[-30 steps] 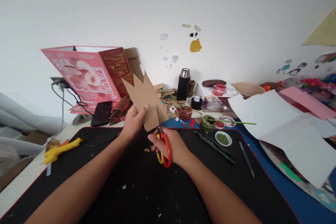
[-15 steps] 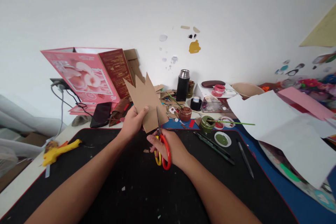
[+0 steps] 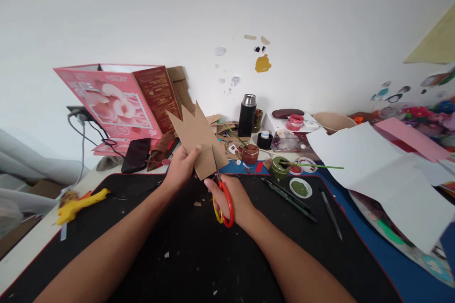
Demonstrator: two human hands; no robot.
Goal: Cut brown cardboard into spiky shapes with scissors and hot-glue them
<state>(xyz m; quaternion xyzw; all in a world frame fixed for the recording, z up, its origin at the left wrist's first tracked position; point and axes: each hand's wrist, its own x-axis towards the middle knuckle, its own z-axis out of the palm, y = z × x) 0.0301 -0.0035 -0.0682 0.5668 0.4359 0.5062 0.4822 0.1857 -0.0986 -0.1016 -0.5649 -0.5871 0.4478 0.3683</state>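
A piece of brown cardboard (image 3: 199,135) with several pointed tips along its top is pinched in my left hand (image 3: 183,164), thumb on the face toward me. My right hand (image 3: 232,199) is closed round a pair of scissors (image 3: 228,206) with one red and one yellow handle loop. Their blades reach up over the lower right part of the cardboard, one blade lying across its front. The fingers of my left hand behind the cardboard are hidden. Small cardboard scraps (image 3: 197,204) lie on the black mat (image 3: 192,255) below.
A yellow glue gun (image 3: 80,206) and black phone (image 3: 135,155) lie left, before a pink box (image 3: 113,104). Behind are a black thermos (image 3: 247,116), a brown paint jar (image 3: 250,153) and a green paint jar (image 3: 280,167). Pens (image 3: 289,200) and white paper (image 3: 377,170) lie right.
My right hand and the scissors have shifted slightly right, and the handle loops have come closer together. The cardboard stays in my left hand, almost unmoved.
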